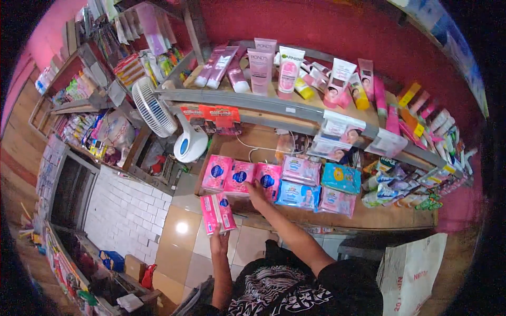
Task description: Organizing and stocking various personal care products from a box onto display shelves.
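Note:
My left hand (217, 239) holds a stack of pink wipes packs (217, 211) out in front of the lower wooden shelf (379, 217). My right hand (256, 194) reaches forward and touches the row of three pink packs (241, 176) lying on that shelf, its fingers at the gap between the middle and right pack. To the right of the row lie more soft packs: a pink one (300, 169), blue ones (298, 195) and a teal one (341, 177).
An upper shelf (274, 102) carries standing pink and white cosmetic tubes. A small white fan (158, 113) stands at its left end. Sachets and small packets (406, 181) fill the right side. A white bag (408, 274) sits at lower right; tiled floor lies below.

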A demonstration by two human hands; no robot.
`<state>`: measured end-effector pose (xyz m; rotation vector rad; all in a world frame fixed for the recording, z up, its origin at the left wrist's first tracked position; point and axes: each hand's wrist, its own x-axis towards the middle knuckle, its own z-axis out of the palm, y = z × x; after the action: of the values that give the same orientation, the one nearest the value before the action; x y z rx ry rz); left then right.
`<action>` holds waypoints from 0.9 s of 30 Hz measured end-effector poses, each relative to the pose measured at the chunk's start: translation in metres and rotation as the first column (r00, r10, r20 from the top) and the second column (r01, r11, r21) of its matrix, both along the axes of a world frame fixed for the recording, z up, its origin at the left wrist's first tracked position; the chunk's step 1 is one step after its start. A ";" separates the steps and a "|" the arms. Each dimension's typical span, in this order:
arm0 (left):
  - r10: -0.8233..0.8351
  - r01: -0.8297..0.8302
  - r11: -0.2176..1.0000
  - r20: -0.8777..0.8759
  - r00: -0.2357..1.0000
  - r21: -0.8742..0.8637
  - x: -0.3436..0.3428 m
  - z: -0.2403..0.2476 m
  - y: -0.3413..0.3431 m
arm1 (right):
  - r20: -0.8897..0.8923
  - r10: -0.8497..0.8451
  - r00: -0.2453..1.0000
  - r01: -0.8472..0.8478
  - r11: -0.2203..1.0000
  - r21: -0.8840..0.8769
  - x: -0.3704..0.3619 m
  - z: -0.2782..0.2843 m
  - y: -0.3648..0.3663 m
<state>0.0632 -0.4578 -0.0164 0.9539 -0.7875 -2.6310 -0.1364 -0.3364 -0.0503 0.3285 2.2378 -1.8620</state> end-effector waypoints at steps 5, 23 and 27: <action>0.096 -0.095 0.995 -0.039 0.995 0.014 -0.014 -0.008 -0.009 | 0.066 0.053 0.996 -0.045 0.992 -0.118 -0.007 0.002 -0.001; 0.067 -0.073 0.691 -0.037 0.997 -0.719 -0.082 0.043 -0.014 | -0.558 0.358 0.749 -0.223 0.929 0.297 0.025 0.027 0.017; 0.029 -0.060 0.278 -0.054 0.998 -0.959 -0.110 0.054 -0.024 | -0.456 0.332 0.826 -0.288 0.943 0.166 0.022 0.028 0.012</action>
<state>-0.0465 -0.4822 0.0371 0.4893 -1.9576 -1.4679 -0.1143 -0.3248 -0.0224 -0.5242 2.4873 -1.8071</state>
